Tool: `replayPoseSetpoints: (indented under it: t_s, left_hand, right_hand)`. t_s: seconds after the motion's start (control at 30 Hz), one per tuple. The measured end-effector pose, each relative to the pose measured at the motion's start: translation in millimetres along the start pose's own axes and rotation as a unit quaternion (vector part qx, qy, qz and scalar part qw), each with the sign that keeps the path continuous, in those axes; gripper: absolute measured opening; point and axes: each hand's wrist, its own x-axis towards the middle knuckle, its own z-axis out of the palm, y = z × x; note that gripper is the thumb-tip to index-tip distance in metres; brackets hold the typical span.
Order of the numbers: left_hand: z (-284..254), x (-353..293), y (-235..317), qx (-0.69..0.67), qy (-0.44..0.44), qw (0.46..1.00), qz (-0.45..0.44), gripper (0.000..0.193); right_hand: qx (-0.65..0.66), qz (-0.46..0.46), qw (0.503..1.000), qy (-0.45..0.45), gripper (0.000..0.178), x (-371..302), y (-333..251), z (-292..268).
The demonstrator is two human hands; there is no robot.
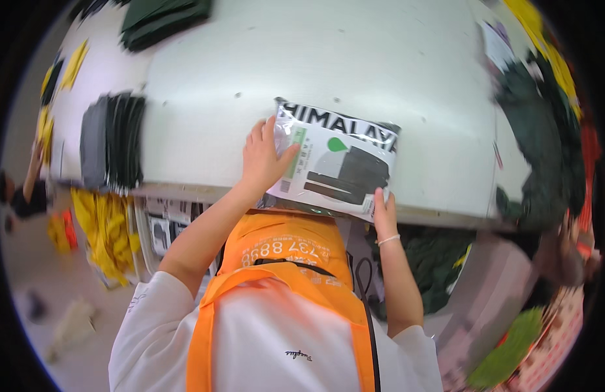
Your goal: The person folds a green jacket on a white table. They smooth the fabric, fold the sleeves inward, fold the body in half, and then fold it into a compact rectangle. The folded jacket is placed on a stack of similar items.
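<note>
A flat clear plastic package [335,160] with a white printed insert lies at the near edge of the white table, slightly tilted to the right. Its insert bears a green drop shape and a picture of dark folded items. My left hand [264,155] is closed on its left side, with the thumb over the top face and the fingers along the edge. At the lower right corner, my right hand [384,215] grips it with the thumb on top; the other fingers are partly hidden.
The white table [217,52] carries a row of folded dark garments [113,140] at left, a dark green stack [165,23] at the back and loose dark cloth [534,144] at right. Yellow cloth [103,228] hangs below at left beside a white bin [146,235]. Another person [28,186] is at far left.
</note>
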Motion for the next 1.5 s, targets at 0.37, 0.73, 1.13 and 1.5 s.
replayPoseSetpoints:
  t_s: [0.37,0.73,1.13,1.5]
  left_hand:
    - [-11.8,-198.9,-59.5,-0.175,0.058,0.9,-0.396,0.089]
    - [-92.2,-519.1,-228.0,-0.12,0.348,0.717,-0.592,0.077]
    - [-41.5,-558.8,-304.3,-0.236,0.072,0.748,-0.617,0.07]
    - [-0.9,-245.3,-111.5,0.052,0.029,0.996,0.069,0.063]
  right_hand:
    - [-0.215,-0.214,0.93,-0.207,0.055,-2.6,-23.8,66.9]
    - [-0.384,-0.329,0.735,-0.451,0.075,-216.4,-63.4,384.8]
    - [-0.525,-0.215,0.722,-0.396,0.051,-195.6,171.9,288.1]
    - [-0.023,0.185,0.982,-0.024,0.027,-172.0,409.2,56.1]
